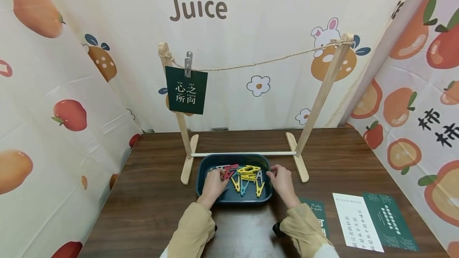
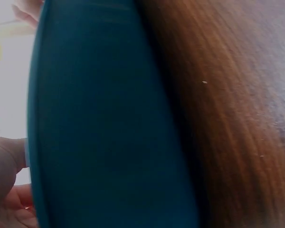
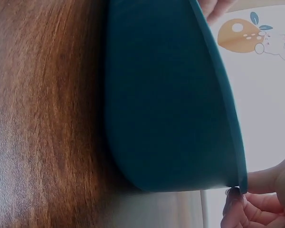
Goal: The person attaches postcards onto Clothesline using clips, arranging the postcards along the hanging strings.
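Note:
A dark teal plastic tray [image 1: 233, 200] holds several small clothespins: red ones [image 1: 234, 167], yellow ones [image 1: 249, 177] and teal ones [image 1: 244, 187], with some grey. My left hand [image 1: 214, 185] reaches over the tray's left side, its fingertips among the pins by the red ones. I cannot tell whether it pinches one. At the tray's right edge, my right hand [image 1: 282, 181] pinches the rim, thumb and fingers on either side of it in the right wrist view. The tray wall [image 2: 104, 114] fills much of the left wrist view and hides the pins there.
Behind the tray stands a wooden frame [image 1: 319, 102] with a sagging rope [image 1: 251, 65]. A grey clip [image 1: 188, 67] holds a green card [image 1: 184, 106] at the rope's left. On the table's right lie a white card [image 1: 353, 218], a green card [image 1: 391, 222] and another partly under the right sleeve [image 1: 305, 226].

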The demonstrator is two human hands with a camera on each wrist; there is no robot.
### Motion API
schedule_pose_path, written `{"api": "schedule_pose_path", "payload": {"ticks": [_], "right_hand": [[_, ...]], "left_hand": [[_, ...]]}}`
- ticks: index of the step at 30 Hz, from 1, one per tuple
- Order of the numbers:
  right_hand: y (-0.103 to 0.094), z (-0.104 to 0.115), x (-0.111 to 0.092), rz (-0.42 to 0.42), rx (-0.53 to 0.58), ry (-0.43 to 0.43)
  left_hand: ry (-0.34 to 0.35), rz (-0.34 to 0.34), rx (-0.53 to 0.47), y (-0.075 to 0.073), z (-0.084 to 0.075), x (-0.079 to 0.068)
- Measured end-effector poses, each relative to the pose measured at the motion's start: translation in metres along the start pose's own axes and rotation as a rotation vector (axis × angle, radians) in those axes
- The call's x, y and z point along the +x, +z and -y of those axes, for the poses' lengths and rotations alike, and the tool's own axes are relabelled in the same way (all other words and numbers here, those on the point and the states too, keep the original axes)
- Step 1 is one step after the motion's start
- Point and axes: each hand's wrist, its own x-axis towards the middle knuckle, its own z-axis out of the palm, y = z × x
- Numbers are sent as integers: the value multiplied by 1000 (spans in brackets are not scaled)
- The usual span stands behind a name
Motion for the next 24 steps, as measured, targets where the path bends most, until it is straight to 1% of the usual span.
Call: {"api": "schedule_pose_path", "payload": {"ticks": [5, 8, 12, 17, 24], "right_hand": [[0, 1, -1, -15, 9, -13], [1, 1, -1, -25, 9, -13], [1, 0, -1, -28, 12, -1], [1, 1, -1, -28, 21, 13], [2, 1, -2, -30, 28, 17]], "left_hand": [[-49, 38, 38, 3, 4, 0], [-55, 60, 86, 5, 6, 0], [-56, 79, 132, 7, 8, -1], [-28, 75, 204, 11, 6, -2], [-46, 107, 248, 20, 6, -2]]}}
